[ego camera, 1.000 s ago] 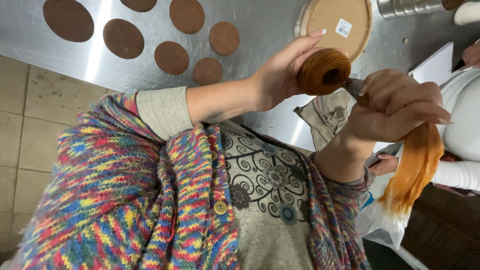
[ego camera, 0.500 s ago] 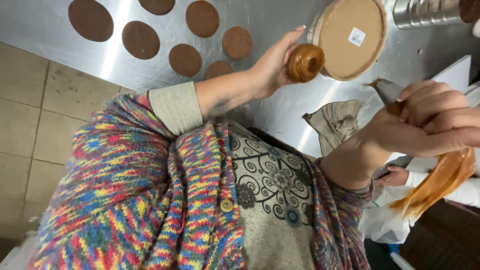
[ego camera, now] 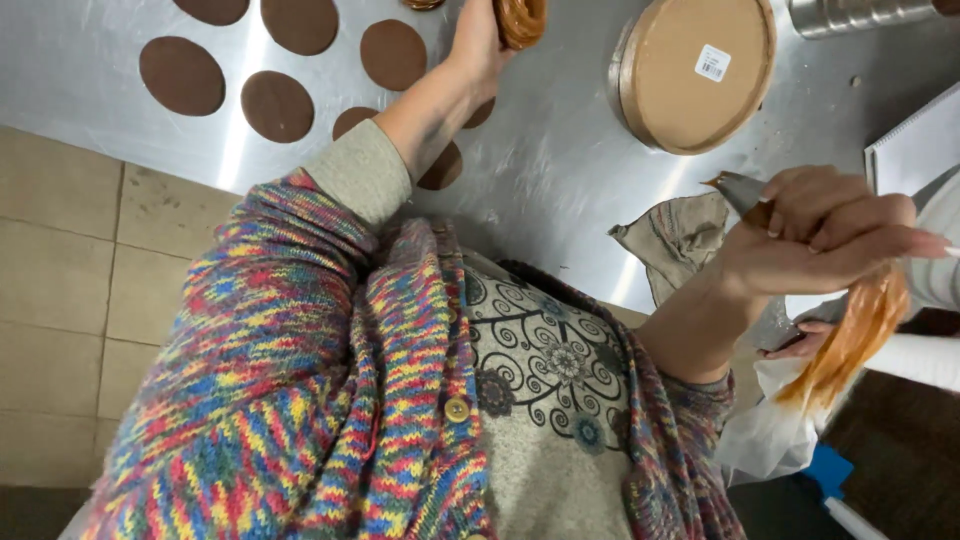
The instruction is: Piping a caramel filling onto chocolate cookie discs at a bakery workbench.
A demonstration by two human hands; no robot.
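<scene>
The piping bag (ego camera: 845, 335) slants, its metal nozzle (ego camera: 738, 190) aimed toward the counter (ego camera: 560, 170), the right hand (ego camera: 825, 235) with fingers clamped around it. The left hand (ego camera: 480, 40), arm outstretched, has fingers closed on a caramel-topped cookie (ego camera: 520, 20) at the counter's far edge.

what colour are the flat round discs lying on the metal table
The flat round discs are dark chocolate brown, plain and unpatterned, against the shiny steel table. Head view shows them.

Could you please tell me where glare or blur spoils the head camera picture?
In the head view, a bright streak of glare runs down the steel table between the brown discs; the right hand and its piping bag look slightly smeared; the left hand with its caramel-topped disc is cropped at the top edge.
</scene>
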